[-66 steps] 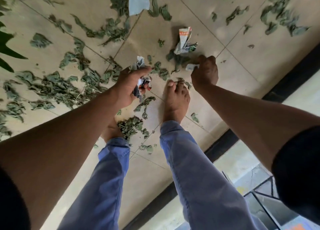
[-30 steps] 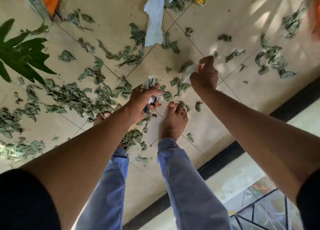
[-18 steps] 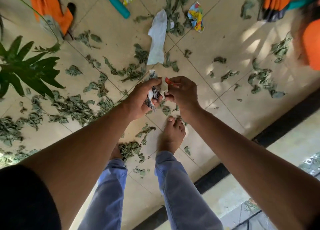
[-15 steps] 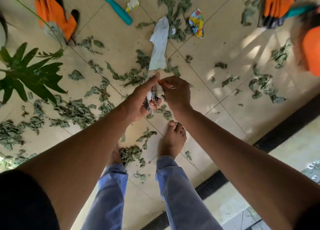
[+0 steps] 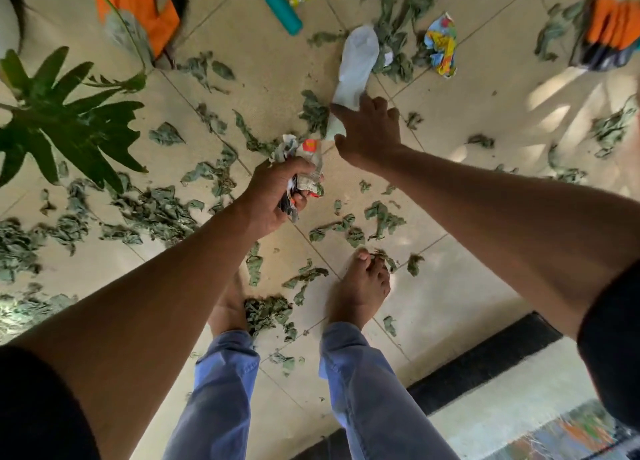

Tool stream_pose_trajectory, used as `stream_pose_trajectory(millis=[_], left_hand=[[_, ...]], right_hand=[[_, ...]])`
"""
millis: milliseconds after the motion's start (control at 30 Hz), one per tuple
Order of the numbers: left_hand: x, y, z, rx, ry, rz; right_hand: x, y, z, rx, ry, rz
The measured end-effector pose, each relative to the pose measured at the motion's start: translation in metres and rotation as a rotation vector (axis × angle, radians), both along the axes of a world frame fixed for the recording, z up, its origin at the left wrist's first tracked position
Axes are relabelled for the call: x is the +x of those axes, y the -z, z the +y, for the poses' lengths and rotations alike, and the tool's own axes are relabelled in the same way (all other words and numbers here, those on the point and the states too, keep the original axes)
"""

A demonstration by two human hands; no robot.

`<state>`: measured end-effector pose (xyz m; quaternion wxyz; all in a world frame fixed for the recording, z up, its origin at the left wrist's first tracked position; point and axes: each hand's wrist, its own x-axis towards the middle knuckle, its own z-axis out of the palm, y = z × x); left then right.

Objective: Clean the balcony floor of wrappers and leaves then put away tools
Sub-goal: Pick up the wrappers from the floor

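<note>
Left hand (image 5: 273, 196) grip clenched around crumpled wrappers (image 5: 304, 168); right hand (image 5: 369, 132) grip spread, touching the white wrapper (image 5: 356, 66) farther along the floor (image 5: 467, 106).

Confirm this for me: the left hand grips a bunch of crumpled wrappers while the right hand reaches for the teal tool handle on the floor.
Not quite. In the head view the right hand reaches for the pale white wrapper, not the teal tool handle, which lies farther off, untouched. The rest holds: the left hand grips a bunch of crumpled wrappers.
</note>
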<state>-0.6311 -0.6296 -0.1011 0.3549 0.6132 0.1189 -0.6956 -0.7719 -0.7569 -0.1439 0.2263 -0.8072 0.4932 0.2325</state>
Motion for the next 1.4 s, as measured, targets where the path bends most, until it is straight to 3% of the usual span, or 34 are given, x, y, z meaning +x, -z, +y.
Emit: stream_pose_trajectory(millis=[133,267,367,467,533,600,767,967,1133,1300,1400], left_hand=[[0.002,-0.003,0.020,0.021,-0.026,0.000],[0.002,-0.023,0.022,0.040,-0.087,-0.003],[0.006,-0.042,0.009,0.004,-0.125,0.029],[0.010,-0.067,-0.008,-0.047,-0.116,0.123],[0.009,-0.086,-0.019,-0.056,-0.062,0.201],[0.005,-0.104,-0.027,-0.045,0.028,0.251],[-0.018,-0.141,-0.035,-0.044,0.281,0.224],[-0.043,-0.194,-0.045,-0.199,0.255,0.278],[-0.058,-0.224,-0.053,-0.227,0.335,0.074],[-0.053,-0.224,-0.058,-0.198,0.262,-0.198],[-0.037,-0.205,-0.053,-0.131,0.213,-0.283]], right_hand=[[0.001,-0.010,0.001,-0.084,0.178,-0.100],[-0.010,-0.059,0.025,-0.075,0.429,-0.467],[-0.021,-0.101,0.039,0.124,0.610,-0.644],[-0.031,-0.141,0.051,0.462,0.784,-0.758],[-0.038,-0.160,0.058,0.698,0.892,-0.762],[-0.042,-0.173,0.062,0.775,0.929,-0.745],[-0.047,-0.204,0.056,0.590,0.941,-0.588],[-0.052,-0.247,0.042,0.312,1.152,-0.480],[-0.051,-0.268,0.040,0.256,1.156,-0.395],[-0.047,-0.270,0.027,0.591,1.438,-0.644],[-0.041,-0.258,0.015,0.667,1.376,-0.667]])
